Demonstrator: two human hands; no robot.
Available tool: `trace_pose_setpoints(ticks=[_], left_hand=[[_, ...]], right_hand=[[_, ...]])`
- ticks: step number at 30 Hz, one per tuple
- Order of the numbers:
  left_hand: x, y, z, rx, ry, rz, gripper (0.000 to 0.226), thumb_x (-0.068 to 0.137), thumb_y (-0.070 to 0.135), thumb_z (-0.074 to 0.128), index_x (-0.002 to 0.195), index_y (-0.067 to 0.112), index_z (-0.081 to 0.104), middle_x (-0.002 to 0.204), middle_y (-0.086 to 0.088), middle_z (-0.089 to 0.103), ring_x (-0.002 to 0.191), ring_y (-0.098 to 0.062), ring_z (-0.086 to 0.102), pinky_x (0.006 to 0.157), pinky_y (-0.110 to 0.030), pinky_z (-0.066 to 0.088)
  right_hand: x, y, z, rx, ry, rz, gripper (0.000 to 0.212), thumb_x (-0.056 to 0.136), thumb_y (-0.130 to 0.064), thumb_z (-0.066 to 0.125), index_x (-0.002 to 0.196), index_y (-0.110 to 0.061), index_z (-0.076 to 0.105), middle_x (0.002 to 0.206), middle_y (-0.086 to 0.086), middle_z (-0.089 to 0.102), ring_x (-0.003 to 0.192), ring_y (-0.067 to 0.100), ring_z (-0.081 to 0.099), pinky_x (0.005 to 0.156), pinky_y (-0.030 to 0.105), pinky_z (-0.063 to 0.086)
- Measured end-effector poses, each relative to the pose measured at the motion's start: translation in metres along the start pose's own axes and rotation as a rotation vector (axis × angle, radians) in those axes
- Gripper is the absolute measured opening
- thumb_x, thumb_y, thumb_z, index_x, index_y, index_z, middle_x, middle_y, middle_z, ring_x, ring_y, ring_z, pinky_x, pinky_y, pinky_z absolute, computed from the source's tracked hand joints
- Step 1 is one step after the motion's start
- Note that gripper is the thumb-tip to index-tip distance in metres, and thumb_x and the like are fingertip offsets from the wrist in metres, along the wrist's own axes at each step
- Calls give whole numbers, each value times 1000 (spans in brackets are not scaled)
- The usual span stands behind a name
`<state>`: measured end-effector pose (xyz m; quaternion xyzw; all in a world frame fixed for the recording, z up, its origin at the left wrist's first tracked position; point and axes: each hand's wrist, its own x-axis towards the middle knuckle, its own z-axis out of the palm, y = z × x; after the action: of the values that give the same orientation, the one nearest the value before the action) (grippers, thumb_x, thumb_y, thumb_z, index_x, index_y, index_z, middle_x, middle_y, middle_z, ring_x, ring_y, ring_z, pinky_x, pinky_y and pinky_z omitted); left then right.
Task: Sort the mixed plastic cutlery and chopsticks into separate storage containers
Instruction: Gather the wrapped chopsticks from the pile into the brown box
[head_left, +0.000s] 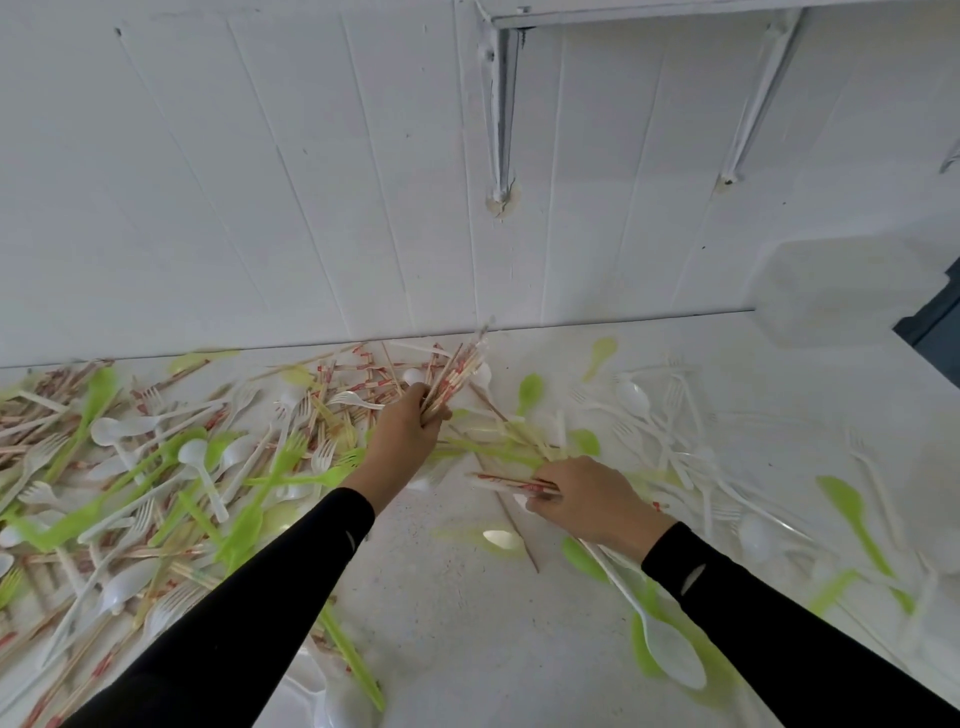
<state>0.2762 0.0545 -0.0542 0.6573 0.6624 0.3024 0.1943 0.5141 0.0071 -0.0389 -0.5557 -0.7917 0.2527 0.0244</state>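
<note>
Two grips I am watching: the left hand is clutching a bundle of paper-sleeved wooden chopsticks, the lower ends hidden in the fist. The right hand is pinching one red-and-white sleeved chopstick pair, its near end covered by fingers. The bundle is pointing up and away toward the white panelled wall; the single pair is lying crosswise just above the white table, tip leftward. The heap of green and white plastic cutlery is running off the left edge. At far right a translucent plastic container is blurring too much for me to tell its contents.

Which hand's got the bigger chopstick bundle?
The left hand: it grips a thick bunch of chopsticks angled upward; the right hand pinches only a few wrapped chopsticks.
</note>
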Motion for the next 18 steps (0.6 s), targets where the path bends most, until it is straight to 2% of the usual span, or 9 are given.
trace_pose_setpoints(ticks=[3,5,6,7,9,11,13,16,18], left_hand=[[6,7,-3,86,-119,27,28,95,30,63,82,6,58,65,3,58,58,-11,52,50,-13,37],[10,14,-2,85,-193,91,17,96,22,61,89,7,65,71,0,64,64,-16,57,57,-19,42],[12,17,0,100,-220,128,10,96,14,58,92,8,66,73,0,64,66,-19,58,60,-27,43],[15,20,4,123,-240,161,12,94,5,54,91,10,64,71,3,61,67,-19,55,61,-30,39],[20,27,11,183,-282,215,27,88,-5,46,93,15,62,73,8,55,73,-18,53,64,-27,35],[25,30,20,243,-330,270,43,85,-8,44,116,13,66,95,1,65,93,-23,59,74,-28,42],[29,26,26,331,-383,320,47,88,-6,48,128,13,62,119,-6,65,112,-26,57,93,-33,45],[30,12,33,432,-377,405,29,87,-1,57,111,11,68,109,-9,61,102,-29,57,89,-41,48],[28,8,35,470,-368,411,25,88,-3,53,107,6,66,109,-11,59,101,-30,56,88,-41,47]], right_hand=[[-3,6,-6,46,-23,-1,14,91,-31,56,81,-21,57,78,-4,58,80,20,58,57,27,35],[-6,7,-6,45,-3,-12,6,89,-28,54,92,-24,58,84,-4,61,83,20,58,60,28,37],[-8,7,-6,34,16,-12,11,89,-29,53,98,-25,58,87,-5,62,83,20,57,63,29,38],[-10,8,-6,22,34,-11,14,90,-31,53,102,-26,58,88,-5,62,83,19,57,64,29,38],[-12,9,-5,17,55,-17,20,92,-36,54,109,-27,57,93,-5,65,87,20,59,66,29,38],[-12,12,-5,20,66,-30,29,93,-42,57,118,-29,53,100,-7,66,94,20,61,69,29,38],[-11,15,-7,23,110,-47,30,94,-43,57,117,-26,49,91,-8,64,85,18,61,66,29,37],[-10,23,-8,128,167,-62,24,96,-36,58,105,-16,49,68,-11,51,58,5,47,56,26,35],[-11,29,-10,227,174,-76,18,96,-32,60,95,-16,52,65,-11,50,53,3,45,53,20,34]])
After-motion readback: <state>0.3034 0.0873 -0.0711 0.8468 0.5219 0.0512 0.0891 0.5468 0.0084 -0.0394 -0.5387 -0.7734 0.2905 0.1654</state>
